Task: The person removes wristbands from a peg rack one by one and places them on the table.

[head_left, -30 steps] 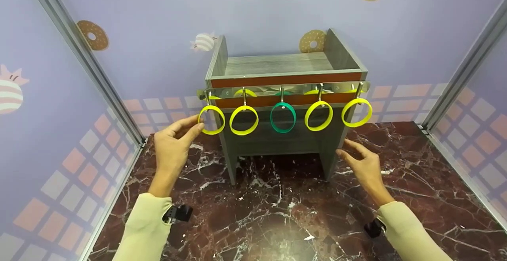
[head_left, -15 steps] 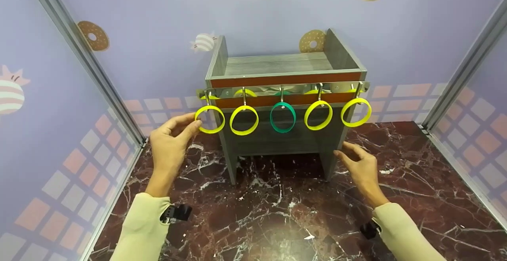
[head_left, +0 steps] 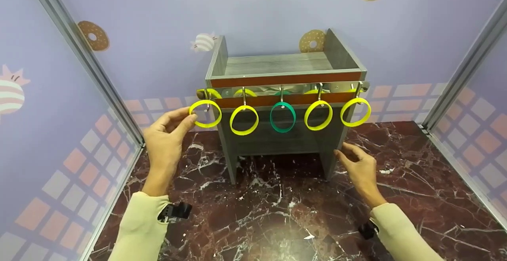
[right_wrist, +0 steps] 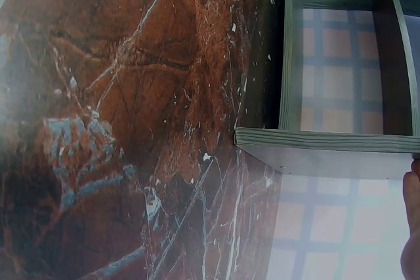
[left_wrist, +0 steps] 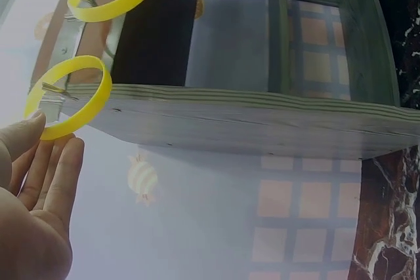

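In the head view, my left hand (head_left: pixel 164 146) pinches the outer left edge of the leftmost yellow ring (head_left: pixel 217 123) between thumb and fingers. This ring is tilted, and its metal hook (head_left: pixel 207 105) shows within the ring's outline. Several hooks run along a metal rail; others carry a second yellow ring (head_left: pixel 257 124), a green ring (head_left: pixel 294 122) and more yellow rings (head_left: pixel 318 128) to the right. My right hand (head_left: pixel 360 170) touches the right side panel of the grey shelf unit (head_left: pixel 277 146), fingers loosely bent; its fingertips are mostly out of the right wrist view.
The shelf unit stands on a dark red marbled surface (head_left: pixel 269 221). Purple patterned walls (head_left: pixel 158 35) enclose it at the back and on both sides. A metal strip (head_left: pixel 336 87) with hooks crosses the unit's front. Black straps (head_left: pixel 178 210) sit at the cuffs.
My left hand has moved left and slightly up, lifting the leftmost yellow ring and tilting it. The right hand has shifted slightly down along the side panel; the other rings hang nearly unchanged.
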Demonstrator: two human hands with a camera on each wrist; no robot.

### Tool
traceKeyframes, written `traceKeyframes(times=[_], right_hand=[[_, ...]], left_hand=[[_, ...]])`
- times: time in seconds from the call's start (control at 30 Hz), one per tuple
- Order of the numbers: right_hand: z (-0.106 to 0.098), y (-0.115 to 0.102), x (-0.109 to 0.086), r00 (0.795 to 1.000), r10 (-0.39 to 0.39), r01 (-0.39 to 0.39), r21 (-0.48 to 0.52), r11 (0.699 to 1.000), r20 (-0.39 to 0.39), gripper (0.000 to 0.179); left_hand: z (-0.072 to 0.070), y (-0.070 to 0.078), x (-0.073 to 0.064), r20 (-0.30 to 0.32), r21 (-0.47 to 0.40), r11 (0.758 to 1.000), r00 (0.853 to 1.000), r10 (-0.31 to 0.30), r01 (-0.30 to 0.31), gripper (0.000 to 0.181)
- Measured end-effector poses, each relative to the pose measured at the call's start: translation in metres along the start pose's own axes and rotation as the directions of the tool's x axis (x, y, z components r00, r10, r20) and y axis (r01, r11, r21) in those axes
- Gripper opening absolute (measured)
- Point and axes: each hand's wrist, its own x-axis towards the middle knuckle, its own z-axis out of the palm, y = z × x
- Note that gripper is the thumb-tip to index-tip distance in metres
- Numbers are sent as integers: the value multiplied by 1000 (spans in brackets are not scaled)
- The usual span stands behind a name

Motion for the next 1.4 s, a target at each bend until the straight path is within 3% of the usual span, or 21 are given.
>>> traceKeyframes(times=[0.57,0.77,0.83,1.07,1.23,1.4], right_hand=[[0,0,-2,1000,26,-26,1,1000,-16,26],[2,-30,-8,999,9,-10,-11,1000,-47,23],[3,-33,-8,999,0,-1,-18,1000,-52,22],[4,-2,-3,997,24,-28,-59,998,-70,22],[5,-22,-6,998,-2,-1,-48,999,-57,21],[4,-41,-8,998,-36,33,-54,998,-44,17]], left_hand=[[-3,29,-6,-33,-127,990,998,52,-56,19],[-10,33,-12,-57,-133,990,998,31,-39,19],[-12,32,-13,-70,-138,990,997,27,-37,19],[-19,23,-16,-109,-196,980,994,18,-39,19],[-24,13,-18,-142,-252,967,990,-5,-32,18],[-31,-1,-21,-177,-236,972,983,-46,3,18]])
